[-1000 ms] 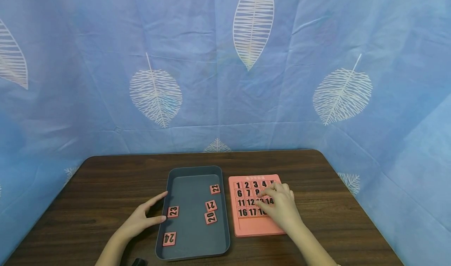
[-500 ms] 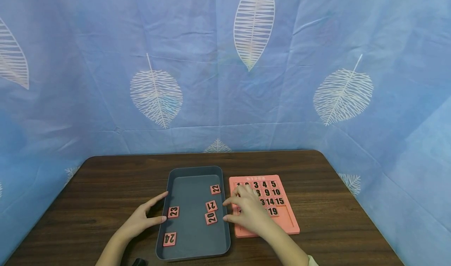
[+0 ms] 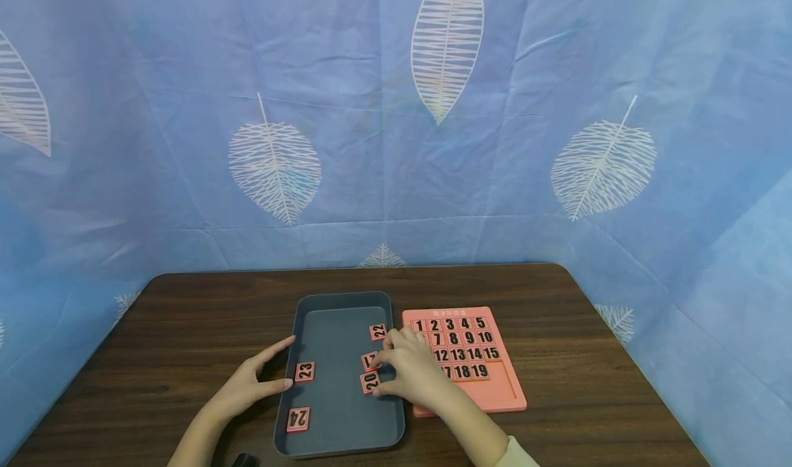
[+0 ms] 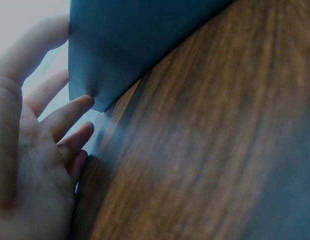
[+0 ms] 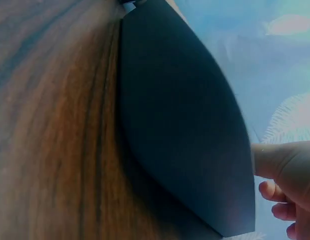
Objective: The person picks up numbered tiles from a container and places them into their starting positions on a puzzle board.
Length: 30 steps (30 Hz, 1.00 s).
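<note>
My left hand (image 3: 250,384) rests its fingertip and thumb against the left rim of the dark grey tray (image 3: 334,419). In the left wrist view, the left hand's fingers (image 4: 69,117) extend beside the tray wall (image 4: 114,45). Over the tray's right side, my right hand (image 3: 416,374) has thumb and forefinger spread about the pink number tile 20 (image 3: 369,383), which lies flat. Tile 21 (image 3: 368,362) is partly covered by the forefinger. Tiles 22 (image 3: 378,331), 23 (image 3: 304,371) and 24 (image 3: 298,419) also lie in the tray. The tray wall (image 5: 180,115) hides the right fingertips in the right wrist view.
Right of the tray lies a pink number board (image 3: 504,395) with rows of tiles up to 19, partly behind the right forearm. A small black object (image 3: 244,460) sits at the front edge of the wooden table (image 3: 588,384). Blue leaf-patterned cloth (image 3: 383,164) hangs behind.
My right hand has moved left from the board to tile 20 in the tray, uncovering tile 19 on the board. My left hand and the tray have stayed put.
</note>
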Motion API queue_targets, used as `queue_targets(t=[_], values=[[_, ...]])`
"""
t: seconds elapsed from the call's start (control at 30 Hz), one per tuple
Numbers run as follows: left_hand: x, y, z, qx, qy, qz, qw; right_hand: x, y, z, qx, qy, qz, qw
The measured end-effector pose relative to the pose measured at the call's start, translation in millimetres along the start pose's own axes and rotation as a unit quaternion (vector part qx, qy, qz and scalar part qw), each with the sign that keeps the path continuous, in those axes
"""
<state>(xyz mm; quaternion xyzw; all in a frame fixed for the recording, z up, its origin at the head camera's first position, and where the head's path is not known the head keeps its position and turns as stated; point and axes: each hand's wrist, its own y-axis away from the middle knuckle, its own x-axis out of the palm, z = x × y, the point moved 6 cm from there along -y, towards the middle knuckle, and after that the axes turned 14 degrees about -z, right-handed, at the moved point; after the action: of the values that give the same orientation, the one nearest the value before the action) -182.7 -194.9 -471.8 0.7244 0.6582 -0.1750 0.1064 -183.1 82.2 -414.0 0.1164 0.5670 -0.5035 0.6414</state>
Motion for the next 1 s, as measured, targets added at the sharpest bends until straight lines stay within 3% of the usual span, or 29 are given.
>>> queue_targets(t=[0.43, 0.73, 1.0], values=[[0.0, -1.1, -1.2, -0.002, -0.002, 0.002, 1.0000, 12.6, -4.3, -2.3, 0.006, 0.034, 0.025, 0.9991], [0.5, -1.1, -1.2, -0.011, 0.000, 0.004, 0.9999, 15.6, -4.9, -4.5, 0.019, 0.021, 0.034, 0.9990], [-0.2, -1.0, -1.2, -0.009, -0.003, 0.001, 1.0000, 14.5, -4.5, -3.9, 0.015, 0.026, 0.021, 0.9993]])
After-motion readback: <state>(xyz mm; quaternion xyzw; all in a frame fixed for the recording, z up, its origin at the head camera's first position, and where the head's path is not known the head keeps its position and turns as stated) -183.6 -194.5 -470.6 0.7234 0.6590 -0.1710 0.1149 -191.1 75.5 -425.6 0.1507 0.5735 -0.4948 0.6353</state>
